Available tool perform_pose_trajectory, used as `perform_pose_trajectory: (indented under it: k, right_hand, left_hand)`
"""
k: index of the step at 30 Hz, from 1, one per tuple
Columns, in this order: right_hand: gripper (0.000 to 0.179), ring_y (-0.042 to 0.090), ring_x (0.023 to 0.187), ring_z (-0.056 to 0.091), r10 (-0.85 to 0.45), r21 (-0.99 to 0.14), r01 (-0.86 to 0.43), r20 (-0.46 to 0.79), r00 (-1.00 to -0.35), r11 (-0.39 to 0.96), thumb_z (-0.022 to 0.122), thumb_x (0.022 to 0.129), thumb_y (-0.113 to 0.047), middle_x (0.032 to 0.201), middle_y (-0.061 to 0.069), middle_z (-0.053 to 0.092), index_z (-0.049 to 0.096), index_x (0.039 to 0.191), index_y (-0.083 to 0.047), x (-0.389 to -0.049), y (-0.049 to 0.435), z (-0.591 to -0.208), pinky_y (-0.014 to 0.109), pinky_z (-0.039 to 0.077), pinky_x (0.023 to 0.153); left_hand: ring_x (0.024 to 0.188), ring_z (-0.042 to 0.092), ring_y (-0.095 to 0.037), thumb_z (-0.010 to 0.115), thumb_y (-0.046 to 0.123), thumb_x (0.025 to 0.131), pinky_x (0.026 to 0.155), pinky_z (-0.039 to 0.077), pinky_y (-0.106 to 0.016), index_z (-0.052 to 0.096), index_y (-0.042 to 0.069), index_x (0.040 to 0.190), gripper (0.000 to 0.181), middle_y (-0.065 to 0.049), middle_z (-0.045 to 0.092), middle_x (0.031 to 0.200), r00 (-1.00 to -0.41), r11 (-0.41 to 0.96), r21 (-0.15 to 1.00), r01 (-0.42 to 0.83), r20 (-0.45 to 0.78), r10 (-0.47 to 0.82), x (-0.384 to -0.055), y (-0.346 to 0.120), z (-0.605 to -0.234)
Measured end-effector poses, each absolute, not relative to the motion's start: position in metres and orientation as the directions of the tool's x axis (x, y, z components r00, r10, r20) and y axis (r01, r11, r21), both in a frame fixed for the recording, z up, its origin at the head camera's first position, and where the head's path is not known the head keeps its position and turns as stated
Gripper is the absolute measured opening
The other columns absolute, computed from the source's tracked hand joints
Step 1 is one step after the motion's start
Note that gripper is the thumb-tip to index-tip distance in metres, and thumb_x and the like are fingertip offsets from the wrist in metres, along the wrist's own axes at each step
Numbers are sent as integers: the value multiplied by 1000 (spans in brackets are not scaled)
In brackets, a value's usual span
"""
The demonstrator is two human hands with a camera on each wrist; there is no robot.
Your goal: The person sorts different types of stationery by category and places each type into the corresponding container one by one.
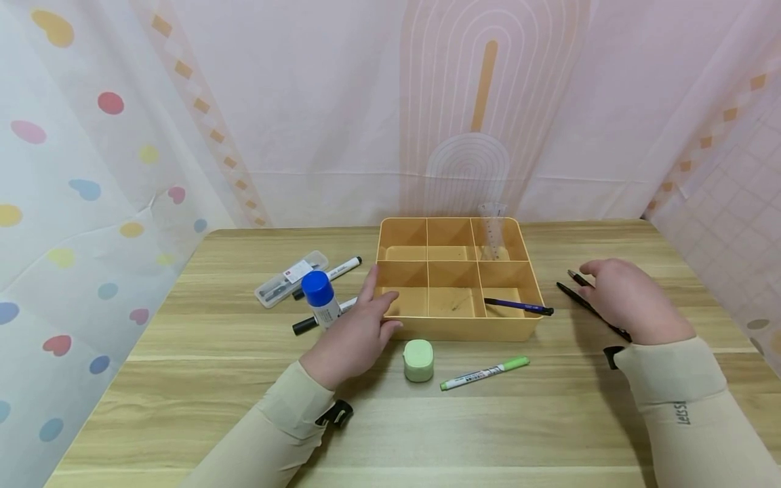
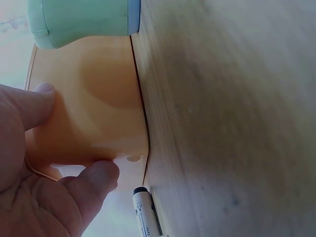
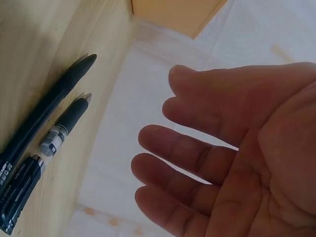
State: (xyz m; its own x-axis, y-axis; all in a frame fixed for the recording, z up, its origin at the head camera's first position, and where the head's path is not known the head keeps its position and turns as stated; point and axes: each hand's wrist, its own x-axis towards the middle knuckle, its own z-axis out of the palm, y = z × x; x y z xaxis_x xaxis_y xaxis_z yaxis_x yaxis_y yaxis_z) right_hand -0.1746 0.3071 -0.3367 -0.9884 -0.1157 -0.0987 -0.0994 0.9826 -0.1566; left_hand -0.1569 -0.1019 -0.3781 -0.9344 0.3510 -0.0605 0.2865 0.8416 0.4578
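Note:
A yellow-orange divided organizer box (image 1: 464, 329) stands in the middle of the wooden table. At its front left corner my left hand (image 1: 356, 335) grips it, with fingers on the front wall and the left side. The box holds a clear ruler (image 1: 491, 230) in its back right compartment. A blue pen (image 1: 518, 307) leans across the front right compartment's edge. My right hand (image 1: 637, 301) hovers at the right with loosely bent fingers, holding nothing. Beside it lie a black pen (image 1: 586, 303) and a second dark pen with a clear section (image 3: 54, 138).
Left of the box are a blue-capped glue stick (image 1: 318, 290), two black-and-white markers, one upper marker (image 1: 344, 268) and one lower marker (image 1: 305, 326), and a clear case (image 1: 282, 288). In front sit a green rounded container (image 1: 418, 360) and a green highlighter (image 1: 485, 374).

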Motion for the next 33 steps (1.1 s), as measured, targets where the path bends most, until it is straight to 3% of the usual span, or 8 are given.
perform_pose_trajectory:
  k: [18,33]
  right_hand:
    - [39,53,112,65,-73,-178,-41,-177,-981,983,65,100,-17,124,35,68,66,127,12,-174,318,-340,63,53,92]
    - [27,38,93,68,-65,-199,-15,-245,-967,980,66,97,-16,109,26,74,73,111,7,-177,329,-345,58,55,83]
  left_hand:
    - [131,66,-32,57,37,109,98,61,-41,47,12,159,56,-9,-10,179,-934,837,467,285,-59,352,-156,-102,-378]
    - [125,70,-30,58,37,109,87,63,-34,48,12,159,56,-9,-9,179,-935,841,459,287,-57,351,-155,-103,-378]
